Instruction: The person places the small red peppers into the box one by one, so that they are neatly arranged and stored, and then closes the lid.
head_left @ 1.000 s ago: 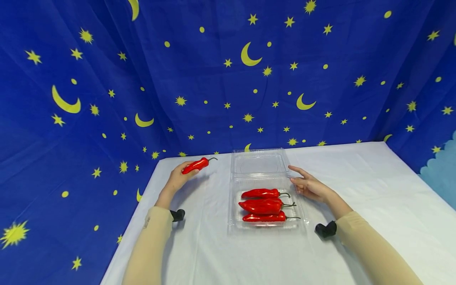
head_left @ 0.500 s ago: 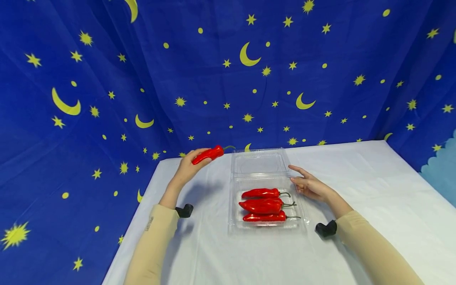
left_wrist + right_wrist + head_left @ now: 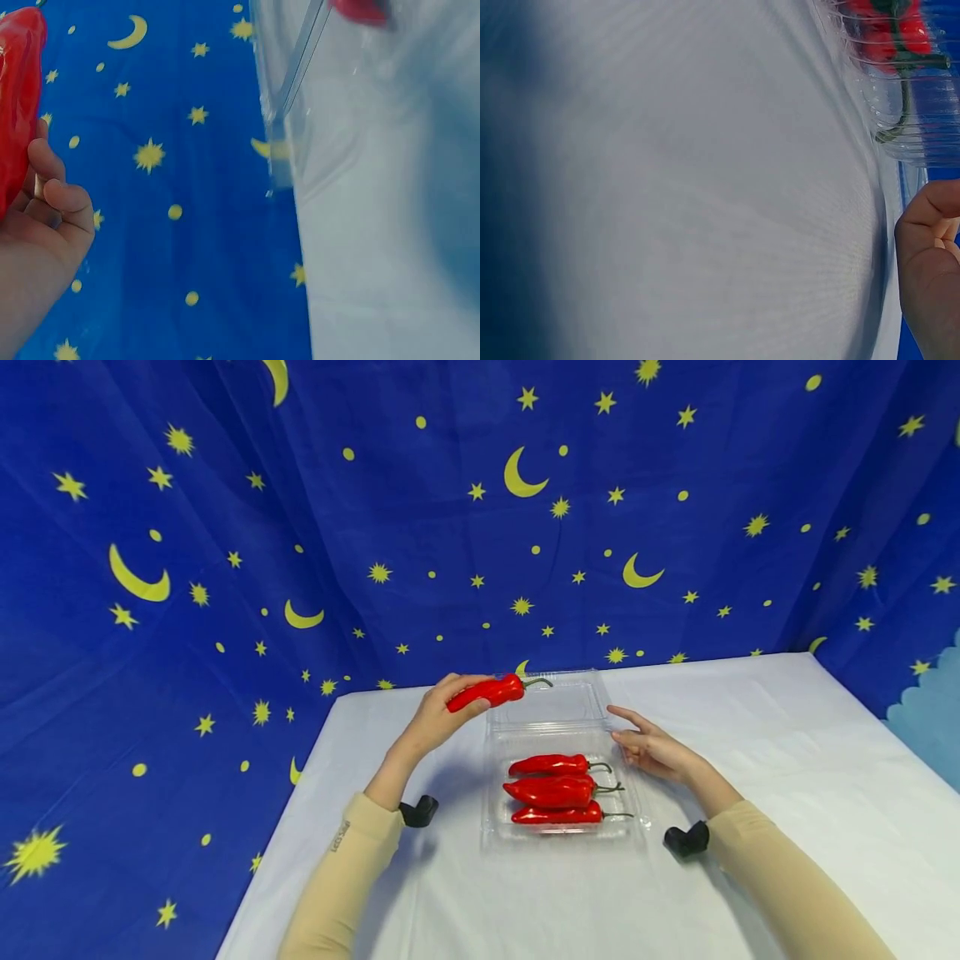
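Note:
My left hand [image 3: 433, 718] grips a red pepper [image 3: 491, 692] with a curved green stem, raised over the left part of the clear plastic container's lid [image 3: 562, 706]. The left wrist view shows the same pepper [image 3: 16, 105] at its left edge. Three more red peppers lie side by side in the container's base [image 3: 498, 842], stems to the right: a far one [image 3: 551, 766], a middle one [image 3: 553, 792] and a near one [image 3: 558, 814]. At the container's right side, my right hand [image 3: 656, 750] extends its index finger, fingertips by the hinge edge.
A white cloth covers the table [image 3: 712, 710]. Behind it and to the sides hangs a blue curtain [image 3: 450, 527] with yellow moons and stars. A black wrist device [image 3: 418, 812] is on the left wrist and another black device [image 3: 686, 841] on the right.
My left hand has carried the pepper from the table's far left side, up and rightward, to above the lid. The right hand and the peppers in the container have stayed put.

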{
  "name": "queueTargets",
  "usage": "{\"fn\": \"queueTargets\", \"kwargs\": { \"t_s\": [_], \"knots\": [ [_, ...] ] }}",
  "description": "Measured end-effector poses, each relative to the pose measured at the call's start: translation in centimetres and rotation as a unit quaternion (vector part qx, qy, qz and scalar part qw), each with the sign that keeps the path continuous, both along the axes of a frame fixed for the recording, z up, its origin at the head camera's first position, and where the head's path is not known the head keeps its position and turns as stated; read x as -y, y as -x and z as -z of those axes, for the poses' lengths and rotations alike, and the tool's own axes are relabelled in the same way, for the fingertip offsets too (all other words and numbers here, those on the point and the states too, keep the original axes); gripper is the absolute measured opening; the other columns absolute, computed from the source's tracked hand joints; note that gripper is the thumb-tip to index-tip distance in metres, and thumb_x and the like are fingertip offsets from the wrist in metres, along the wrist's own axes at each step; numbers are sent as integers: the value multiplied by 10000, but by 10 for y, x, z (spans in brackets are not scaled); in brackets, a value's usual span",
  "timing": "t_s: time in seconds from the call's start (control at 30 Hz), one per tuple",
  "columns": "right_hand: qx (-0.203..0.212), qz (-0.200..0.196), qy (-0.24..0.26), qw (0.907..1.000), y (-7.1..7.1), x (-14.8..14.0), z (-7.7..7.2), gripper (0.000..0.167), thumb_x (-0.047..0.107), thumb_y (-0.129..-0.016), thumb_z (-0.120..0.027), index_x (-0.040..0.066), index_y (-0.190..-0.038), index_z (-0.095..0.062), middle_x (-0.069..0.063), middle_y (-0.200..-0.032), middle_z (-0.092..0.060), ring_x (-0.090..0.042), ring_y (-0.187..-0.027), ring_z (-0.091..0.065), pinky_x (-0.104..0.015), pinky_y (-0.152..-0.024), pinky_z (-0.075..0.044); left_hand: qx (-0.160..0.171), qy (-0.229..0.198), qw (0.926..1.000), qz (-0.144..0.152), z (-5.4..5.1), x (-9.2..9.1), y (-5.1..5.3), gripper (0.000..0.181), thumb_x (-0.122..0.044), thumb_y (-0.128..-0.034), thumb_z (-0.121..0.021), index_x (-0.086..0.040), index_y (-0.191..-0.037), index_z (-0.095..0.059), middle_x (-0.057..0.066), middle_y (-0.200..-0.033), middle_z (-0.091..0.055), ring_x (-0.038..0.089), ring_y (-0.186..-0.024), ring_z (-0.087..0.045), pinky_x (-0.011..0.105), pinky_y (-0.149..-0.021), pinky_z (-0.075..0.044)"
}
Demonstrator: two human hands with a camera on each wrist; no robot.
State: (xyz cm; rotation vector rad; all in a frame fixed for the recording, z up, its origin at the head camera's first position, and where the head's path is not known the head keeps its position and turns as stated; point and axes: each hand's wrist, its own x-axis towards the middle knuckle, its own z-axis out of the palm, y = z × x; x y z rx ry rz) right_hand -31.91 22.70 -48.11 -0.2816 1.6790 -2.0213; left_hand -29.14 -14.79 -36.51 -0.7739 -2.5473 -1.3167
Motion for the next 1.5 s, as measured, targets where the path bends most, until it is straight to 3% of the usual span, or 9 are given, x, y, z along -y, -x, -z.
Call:
{"fn": "queueTargets", "kwargs": {
  "t_s": [0.27, 0.57, 0.8, 1.1, 1.23, 1.5],
  "knots": [
    [-57, -54, -23, 10000, 0, 0, 0, 689, 108, -979, -503, 139, -1523, -81, -3, -763, -430, -97, -631, -418, -216, -598, -385, 259, -55, 9992, 287, 24, -23, 0, 412, -344, -874, -678, -225, -1263, -612, -25, -1189, -595, 154, -972, -559, 319, -752, -507],
    [-61, -30, 25, 10000, -1, -1, 0, 669, 94, -988, -480, 135, -1523, -81, -2, -745, -416, -98, -621, -400, -219, -597, -371, 692, 203, 9938, 847, 47, -47, 5, 435, -379, -863, -684, -240, -1266, -598, -63, -1123, -630, 104, -890, -590, 284, -748, -509],
    [-80, -76, 53, 9999, 0, -1, 1, 669, 95, -988, -480, 134, -1522, -78, 0, -742, -432, -93, -622, -420, -215, -599, -385, 604, 457, 9915, 1061, 64, -59, 10, 459, -331, -858, -701, -193, -1281, -591, -47, -1168, -614, 86, -957, -575, 257, -793, -490],
    [-110, -60, 95, 9999, 0, -1, 1, 664, 87, -987, -477, 131, -1520, -84, 5, -710, -436, -94, -612, -423, -214, -593, -393, 316, 1510, 9817, 1120, 69, -67, 11, 477, -377, -860, -682, -210, -1295, -583, -29, -1158, -604, 116, -1051, -524, 294, -903, -417],
    [-172, -80, 114, 9998, 0, -1, 1, 658, 88, -990, -472, 125, -1519, -82, 11, -697, -434, -91, -608, -422, -208, -588, -394, 102, 1703, 9770, 1276, 71, -71, 13, 498, -370, -846, -699, -193, -1297, -584, -23, -1173, -611, 115, -1060, -528, 292, -927, -405],
    [-131, -93, 175, 9997, -1, 0, 2, 654, 80, -992, -463, 125, -1518, -77, 11, -701, -433, -92, -612, -423, -211, -594, -390, 134, 2179, 9653, 1434, 76, -78, 13, 505, -371, -858, -686, -205, -1319, -565, -44, -1220, -592, 114, -1093, -506, 288, -959, -376]
  ]
}}
